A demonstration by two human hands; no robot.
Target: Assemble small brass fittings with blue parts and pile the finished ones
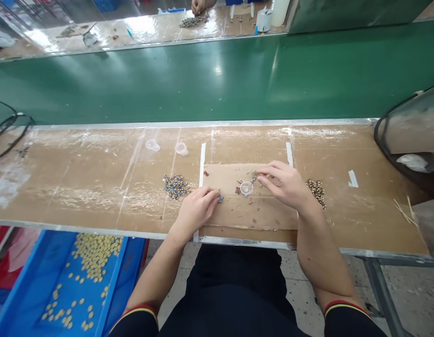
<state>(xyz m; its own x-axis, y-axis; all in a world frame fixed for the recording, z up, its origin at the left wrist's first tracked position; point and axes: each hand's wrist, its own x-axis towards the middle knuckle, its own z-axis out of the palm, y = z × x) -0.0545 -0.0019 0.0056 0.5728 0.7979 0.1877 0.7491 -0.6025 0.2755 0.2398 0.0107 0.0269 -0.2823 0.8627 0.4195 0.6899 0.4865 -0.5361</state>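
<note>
My left hand (201, 206) rests on a sheet of cardboard (231, 217), its fingers closed around a small blue-tipped metal piece (220, 199) at the fingertips. Over the board's right side, my right hand (286, 183) pinches a thin, stick-like piece whose exact kind is too small to tell. Just left of those fingers stands a small clear plastic cup (246, 188). Tiny brown bits (238, 190) lie beside the cup. A pile of blue-tipped metal pieces (175, 186) is left of my left hand, and a pile of brass-coloured pieces (317, 192) lies beyond my right wrist.
Two clear plastic cups (181, 149) sit at the back left. A green belt (217, 84) runs behind the table. Below left is a blue tray (111, 290) with yellow discs. Black cable (13, 124) loops at left; thin sticks (406, 213) lie right. Another person's hand (198, 6) shows opposite.
</note>
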